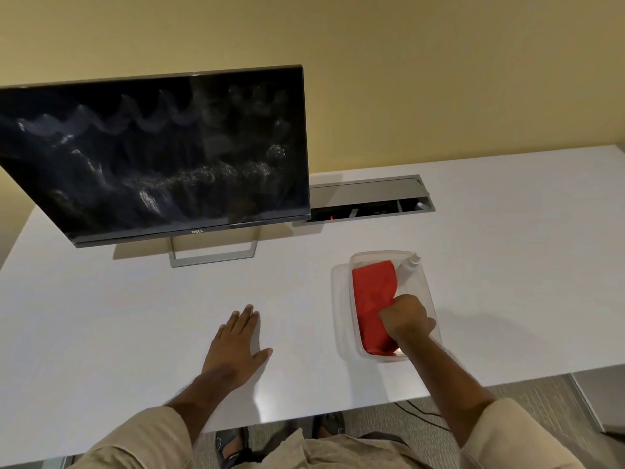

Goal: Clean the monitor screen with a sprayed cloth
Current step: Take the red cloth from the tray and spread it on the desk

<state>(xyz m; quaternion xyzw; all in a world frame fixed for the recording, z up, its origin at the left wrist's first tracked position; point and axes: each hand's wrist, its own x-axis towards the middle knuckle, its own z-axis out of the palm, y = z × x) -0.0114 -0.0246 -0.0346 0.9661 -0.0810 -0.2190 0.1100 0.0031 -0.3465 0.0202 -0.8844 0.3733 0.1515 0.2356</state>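
A dark monitor (pixel 162 154) stands at the back left of the white desk (pixel 135 299), its screen streaked with whitish smears. A clear plastic tub (pixel 426 286) sits on the desk at the right. Inside it lie a red cloth (pixel 372 289) and a small white spray bottle (pixel 409 264) leaning at the far end. My right hand (pixel 404 318) reaches into the tub with its fingers closed on the near part of the cloth. My left hand (pixel 236 346) rests flat on the desk in front of the monitor, fingers spread, holding nothing.
A grey cable tray (pixel 368 198) is recessed in the desk behind the tub, with its lid raised. The monitor's metal stand (pixel 213 253) rests below the screen. A clear lid (pixel 340 299) lies under the tub's left side. Cables run over the carpet (pixel 422 412) under the desk's near edge.
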